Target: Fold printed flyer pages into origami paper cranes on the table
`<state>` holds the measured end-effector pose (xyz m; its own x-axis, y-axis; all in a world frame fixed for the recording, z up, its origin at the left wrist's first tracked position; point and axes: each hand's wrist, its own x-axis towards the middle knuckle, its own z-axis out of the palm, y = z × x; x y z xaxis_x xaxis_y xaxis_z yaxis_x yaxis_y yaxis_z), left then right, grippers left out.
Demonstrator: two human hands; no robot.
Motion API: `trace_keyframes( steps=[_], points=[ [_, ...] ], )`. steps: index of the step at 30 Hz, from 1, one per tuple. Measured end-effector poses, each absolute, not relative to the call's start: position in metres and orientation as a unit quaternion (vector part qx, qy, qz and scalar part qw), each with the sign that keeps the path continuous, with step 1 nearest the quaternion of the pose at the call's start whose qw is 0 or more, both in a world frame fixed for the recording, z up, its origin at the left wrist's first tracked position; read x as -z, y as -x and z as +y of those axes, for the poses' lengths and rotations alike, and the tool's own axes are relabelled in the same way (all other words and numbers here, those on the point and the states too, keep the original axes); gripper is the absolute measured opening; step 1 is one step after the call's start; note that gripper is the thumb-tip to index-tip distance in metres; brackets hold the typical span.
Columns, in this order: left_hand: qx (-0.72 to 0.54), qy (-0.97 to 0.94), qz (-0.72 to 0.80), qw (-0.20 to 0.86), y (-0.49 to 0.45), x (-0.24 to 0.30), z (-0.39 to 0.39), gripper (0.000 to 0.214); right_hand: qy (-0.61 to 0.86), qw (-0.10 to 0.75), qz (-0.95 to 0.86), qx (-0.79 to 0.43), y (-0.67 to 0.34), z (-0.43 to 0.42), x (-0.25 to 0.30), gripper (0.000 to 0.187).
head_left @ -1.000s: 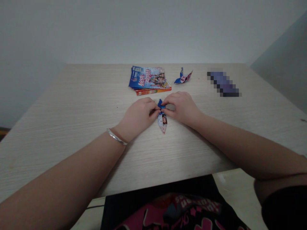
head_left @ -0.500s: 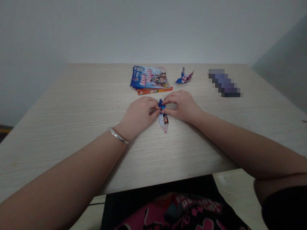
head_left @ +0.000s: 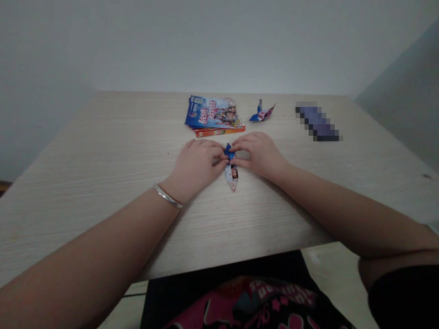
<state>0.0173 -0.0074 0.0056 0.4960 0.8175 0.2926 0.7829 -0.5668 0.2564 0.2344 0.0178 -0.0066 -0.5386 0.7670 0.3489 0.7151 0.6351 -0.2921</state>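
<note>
A narrow piece of folded paper [head_left: 232, 177], blue at its far end and pale with a printed picture at the near end, lies between my hands on the table. From the left, my left hand [head_left: 200, 162] pinches its edge between thumb and fingers. My right hand [head_left: 259, 155] grips the opposite edge with thumb and fingertips. The far tip and the pale near point stick out past the fingers. Behind the hands rests a folded paper crane [head_left: 262, 113] in blue and red print.
A stack of printed flyers [head_left: 214, 113] lies beyond my left hand, an orange strip along its near edge. A blurred-out dark flat object [head_left: 318, 122] sits at the back right. The pale wooden table [head_left: 103, 151] meets a wall behind.
Both hands keep their hold on the folded paper, with hardly any finger movement. The whole view has shifted slightly.
</note>
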Motion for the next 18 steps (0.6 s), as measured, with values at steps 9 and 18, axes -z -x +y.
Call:
trace_keyframes(
  steps=[9, 18],
  points=[
    [-0.166, -0.906, 0.386, 0.056, -0.008, -0.014, -0.011, 0.031, 0.470, 0.232, -0.850, -0.042, -0.235, 0.009, 0.000, 0.030],
    [-0.117, -0.915, 0.385, -0.027, -0.020, -0.023, -0.017, 0.035, 0.447, 0.301, -0.825, -0.170, -0.240, 0.020, -0.003, 0.024]
  ],
)
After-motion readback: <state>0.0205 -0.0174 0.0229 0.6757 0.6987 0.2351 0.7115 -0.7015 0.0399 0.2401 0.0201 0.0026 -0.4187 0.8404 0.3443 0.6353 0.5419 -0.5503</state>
